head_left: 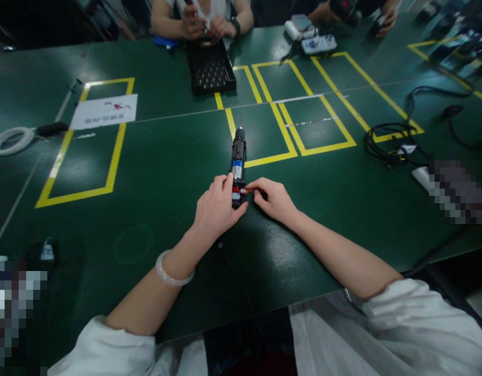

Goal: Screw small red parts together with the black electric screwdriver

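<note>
A slim black cylindrical device (238, 151) lies on the green table, pointing away from me. It has a narrow tip at the far end and a silver and blue section in its middle. My left hand (217, 206) wraps the near end from the left, thumb along its lower edge. From the right, my right hand (274, 198) pinches at small red wires (247, 190) beside a white piece at the device's near end. My fingers partly cover that end, so its details are hard to make out.
Yellow tape rectangles mark the table (178, 151). Across it, a person works over a black tray (212, 68) of small parts. A labelled white sheet (105, 111) and a white tape roll (11, 141) lie left; coiled black cable (389, 141) lies right.
</note>
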`<state>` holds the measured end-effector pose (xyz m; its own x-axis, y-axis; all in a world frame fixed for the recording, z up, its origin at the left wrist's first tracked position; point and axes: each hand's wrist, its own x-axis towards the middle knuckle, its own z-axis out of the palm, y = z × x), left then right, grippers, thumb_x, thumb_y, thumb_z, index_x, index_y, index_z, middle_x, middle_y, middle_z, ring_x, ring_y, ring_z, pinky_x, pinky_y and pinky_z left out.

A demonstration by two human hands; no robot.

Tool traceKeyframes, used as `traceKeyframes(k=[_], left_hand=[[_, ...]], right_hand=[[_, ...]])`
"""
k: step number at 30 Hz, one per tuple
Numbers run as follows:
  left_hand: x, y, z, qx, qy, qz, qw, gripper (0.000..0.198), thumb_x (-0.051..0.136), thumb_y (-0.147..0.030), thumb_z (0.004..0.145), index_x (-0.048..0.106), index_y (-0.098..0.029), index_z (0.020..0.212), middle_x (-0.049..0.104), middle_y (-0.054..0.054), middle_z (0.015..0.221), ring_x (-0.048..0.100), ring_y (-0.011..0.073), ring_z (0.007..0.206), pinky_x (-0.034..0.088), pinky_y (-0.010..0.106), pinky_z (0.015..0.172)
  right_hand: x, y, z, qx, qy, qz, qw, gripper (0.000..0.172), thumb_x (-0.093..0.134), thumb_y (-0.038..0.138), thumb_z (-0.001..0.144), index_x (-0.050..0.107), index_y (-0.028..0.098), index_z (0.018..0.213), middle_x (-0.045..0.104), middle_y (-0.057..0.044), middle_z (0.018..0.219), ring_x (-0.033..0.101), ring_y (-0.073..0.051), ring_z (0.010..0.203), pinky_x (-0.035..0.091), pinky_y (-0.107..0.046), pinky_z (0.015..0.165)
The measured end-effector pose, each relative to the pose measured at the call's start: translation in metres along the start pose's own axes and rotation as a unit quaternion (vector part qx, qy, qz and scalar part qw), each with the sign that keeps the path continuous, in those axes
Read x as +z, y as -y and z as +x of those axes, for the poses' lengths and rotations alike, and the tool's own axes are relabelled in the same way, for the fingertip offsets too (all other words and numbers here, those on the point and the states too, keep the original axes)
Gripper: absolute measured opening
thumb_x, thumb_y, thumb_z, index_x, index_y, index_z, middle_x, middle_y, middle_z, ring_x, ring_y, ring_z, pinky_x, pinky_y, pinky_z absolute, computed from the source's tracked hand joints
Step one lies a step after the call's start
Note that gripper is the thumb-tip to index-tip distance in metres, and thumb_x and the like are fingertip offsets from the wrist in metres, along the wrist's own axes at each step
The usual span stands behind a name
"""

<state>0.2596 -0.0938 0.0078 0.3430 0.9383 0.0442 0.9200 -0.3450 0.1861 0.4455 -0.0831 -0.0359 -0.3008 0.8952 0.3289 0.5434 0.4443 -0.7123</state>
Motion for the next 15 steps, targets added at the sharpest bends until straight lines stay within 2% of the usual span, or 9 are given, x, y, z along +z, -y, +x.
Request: traceKeyframes(k=[7,11,15], left_hand=[[0.005,-0.012,0.013,-0.040,-0.027,0.043,0.998,0.056,0.050,-0.050,0.093,0.049,-0.010,0.131,0.054,0.019,0.117,0.057,0.0329,0.105,0.050,0.038,0.080],[0.006,-0.008,0.013,-0.035,-0.029,0.074,0.996,0.060,0.047,-0.049,0.095,0.043,-0.013,0.141,0.054,0.018,0.119,0.056,0.0314,0.105,0.049,0.037,0.079],[0.002,0.006,0.011,-0.025,-0.022,0.093,0.995,0.068,0.050,-0.050,0.093,0.037,-0.015,0.149,0.053,0.019,0.124,0.054,0.0327,0.107,0.048,0.040,0.084]], right_hand=[[0.001,-0.005,0.000,-0.012,-0.005,0.021,1.000,0.027,0.050,0.008,0.085,0.069,0.018,0.101,0.073,-0.006,0.097,0.067,-0.020,0.089,0.052,-0.032,0.084],[0.001,-0.006,-0.001,-0.027,0.001,0.044,0.999,0.028,0.049,0.009,0.086,0.067,0.018,0.107,0.072,-0.007,0.101,0.066,-0.019,0.091,0.051,-0.032,0.083],[-0.001,-0.006,-0.001,-0.039,0.010,0.064,0.997,0.023,0.050,0.010,0.089,0.067,0.018,0.102,0.071,-0.006,0.095,0.065,-0.018,0.089,0.051,-0.031,0.081]])
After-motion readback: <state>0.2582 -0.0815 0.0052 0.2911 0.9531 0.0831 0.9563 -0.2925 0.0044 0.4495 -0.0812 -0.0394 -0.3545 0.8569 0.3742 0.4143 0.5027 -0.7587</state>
